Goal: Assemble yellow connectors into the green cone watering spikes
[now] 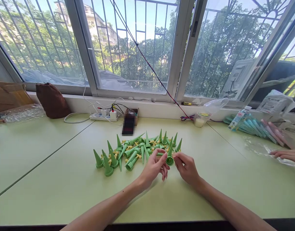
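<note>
A green plastic watering spike is between my two hands above the table, its round open end facing me and its point aimed away. My left hand grips it from the left with thumb and fingers. On the other side my right hand is closed in a pinch at the spike's edge; its fingers hide what they hold. Behind my hands lies a loose heap of green spikes, several with small yellow valves on their sides. Some spikes stand point up at the heap's left.
Another person's hand rests on clear plastic at the right. Beyond it lie a bottle and teal packets. Along the window stand a power strip, a small box, a tub and a brown bag.
</note>
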The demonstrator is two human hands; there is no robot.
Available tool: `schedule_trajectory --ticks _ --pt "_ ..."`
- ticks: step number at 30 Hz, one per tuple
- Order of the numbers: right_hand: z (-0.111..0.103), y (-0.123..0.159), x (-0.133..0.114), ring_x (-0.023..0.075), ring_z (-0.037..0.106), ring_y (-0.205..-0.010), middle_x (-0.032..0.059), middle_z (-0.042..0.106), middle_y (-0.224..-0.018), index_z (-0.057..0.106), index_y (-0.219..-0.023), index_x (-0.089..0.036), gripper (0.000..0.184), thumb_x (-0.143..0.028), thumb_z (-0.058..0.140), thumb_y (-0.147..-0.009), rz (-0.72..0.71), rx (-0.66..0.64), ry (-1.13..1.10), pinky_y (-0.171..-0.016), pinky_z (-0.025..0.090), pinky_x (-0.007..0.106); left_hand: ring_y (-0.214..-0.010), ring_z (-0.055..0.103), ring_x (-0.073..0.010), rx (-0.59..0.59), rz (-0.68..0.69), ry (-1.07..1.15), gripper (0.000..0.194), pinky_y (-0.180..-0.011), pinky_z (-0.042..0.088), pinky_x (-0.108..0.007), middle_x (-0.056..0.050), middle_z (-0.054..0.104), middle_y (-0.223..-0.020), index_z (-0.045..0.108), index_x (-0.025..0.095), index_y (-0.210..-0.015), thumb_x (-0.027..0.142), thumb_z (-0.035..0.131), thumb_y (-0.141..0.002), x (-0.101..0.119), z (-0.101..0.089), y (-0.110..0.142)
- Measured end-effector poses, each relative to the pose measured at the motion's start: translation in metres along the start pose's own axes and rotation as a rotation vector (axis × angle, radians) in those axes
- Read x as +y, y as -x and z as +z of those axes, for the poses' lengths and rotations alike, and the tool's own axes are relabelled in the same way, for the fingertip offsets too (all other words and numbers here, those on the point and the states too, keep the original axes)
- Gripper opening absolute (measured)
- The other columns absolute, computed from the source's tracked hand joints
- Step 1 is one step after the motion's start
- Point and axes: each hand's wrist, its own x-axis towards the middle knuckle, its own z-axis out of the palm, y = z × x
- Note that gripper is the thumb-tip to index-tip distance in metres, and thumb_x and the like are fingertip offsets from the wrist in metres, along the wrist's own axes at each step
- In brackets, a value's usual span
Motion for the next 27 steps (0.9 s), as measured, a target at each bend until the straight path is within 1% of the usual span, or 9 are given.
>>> schedule_trajectory --ticks 3,6,8,10,14,17,22,24,27 --pt "-0.001 -0.001 0.000 0.0127 0.046 -0.050 -0.0002 0.053 -0.059 0.058 -0.076 -0.019 0.031 -0.033 0.044 -0.099 -0.015 0.005 0.017 -0.047 0.037 0.023 -0.039 0.053 -0.0100 -0.032 0.066 -0.057 0.044 -0.037 0.042 -0.020 0.007 0.054 -0.061 0.040 0.021 -0.107 0.057 0.057 -0.088 -0.001 -0.002 0.001" --pt "-0.002 -0.001 0.000 0.0131 0.046 -0.052 -0.0001 0.053 -0.059 0.058 -0.075 -0.019 0.030 -0.032 0.045 -0.099 -0.025 0.011 0.039 -0.048 0.037 0.024 -0.045 0.058 -0.0106 -0.045 0.131 -0.161 0.044 -0.038 0.043 -0.019 0.007 0.051 -0.072 0.037 0.023 -0.116 0.050 0.060 -0.088 -0.004 -0.002 0.002" --pt "-0.002 -0.002 0.001 0.0133 0.047 -0.052 -0.0001 0.054 -0.060 0.058 -0.075 -0.020 0.029 -0.032 0.045 -0.099 -0.035 0.022 0.054 -0.049 0.037 0.024 -0.049 0.059 -0.0095 -0.007 0.166 -0.274 0.046 -0.040 0.043 -0.018 0.005 0.051 -0.080 0.036 0.026 -0.121 0.044 0.061 -0.088 -0.007 -0.002 0.004" --pt "-0.003 -0.003 0.001 0.0133 0.047 -0.053 -0.0001 0.055 -0.061 0.058 -0.074 -0.019 0.028 -0.030 0.046 -0.098 -0.050 0.028 0.067 -0.051 0.037 0.024 -0.051 0.058 -0.0075 0.043 0.203 -0.408 0.045 -0.046 0.045 -0.019 0.003 0.055 -0.090 0.035 0.028 -0.125 0.037 0.060 -0.088 -0.011 -0.002 0.006" --pt "-0.002 -0.004 0.001 0.0130 0.045 -0.053 -0.0006 0.054 -0.061 0.057 -0.074 -0.019 0.027 -0.027 0.046 -0.097 -0.060 0.015 0.082 -0.052 0.037 0.024 -0.053 0.058 -0.0072 0.087 0.270 -0.626 0.041 -0.059 0.047 -0.025 -0.003 0.062 -0.109 0.038 0.030 -0.128 0.029 0.055 -0.091 -0.015 -0.005 0.009" --pt "-0.002 -0.004 -0.001 0.0124 0.043 -0.052 -0.0016 0.051 -0.060 0.056 -0.073 -0.019 0.027 -0.026 0.046 -0.097 -0.049 0.002 0.080 -0.051 0.035 0.024 -0.053 0.057 -0.0096 0.089 0.296 -0.725 0.039 -0.065 0.048 -0.029 -0.006 0.066 -0.112 0.041 0.029 -0.126 0.028 0.055 -0.091 -0.015 -0.007 0.010" --pt "-0.002 -0.003 -0.003 0.0115 0.039 -0.052 -0.0024 0.048 -0.059 0.055 -0.073 -0.019 0.025 -0.024 0.047 -0.096 -0.026 -0.012 0.048 -0.051 0.034 0.023 -0.062 0.063 -0.0152 0.097 0.369 -0.835 0.032 -0.073 0.048 -0.032 -0.005 0.072 -0.100 0.045 0.027 -0.123 0.029 0.054 -0.092 -0.015 -0.009 0.011" --pt "-0.002 -0.003 -0.002 0.0110 0.038 -0.051 -0.0030 0.047 -0.059 0.055 -0.074 -0.019 0.024 -0.025 0.048 -0.096 -0.007 -0.011 0.032 -0.050 0.033 0.023 -0.061 0.064 -0.0150 0.106 0.386 -0.859 0.030 -0.071 0.049 -0.031 -0.006 0.073 -0.104 0.045 0.026 -0.121 0.028 0.054 -0.093 -0.016 -0.011 0.010" --pt "0.000 -0.002 -0.002 0.0103 0.036 -0.049 -0.0043 0.043 -0.057 0.055 -0.077 -0.019 0.023 -0.026 0.048 -0.097 0.014 -0.013 -0.001 -0.048 0.032 0.023 -0.055 0.061 -0.0122 0.106 0.400 -0.900 0.030 -0.067 0.050 -0.030 -0.008 0.070 -0.118 0.041 0.028 -0.122 0.024 0.051 -0.093 -0.018 -0.013 0.007"
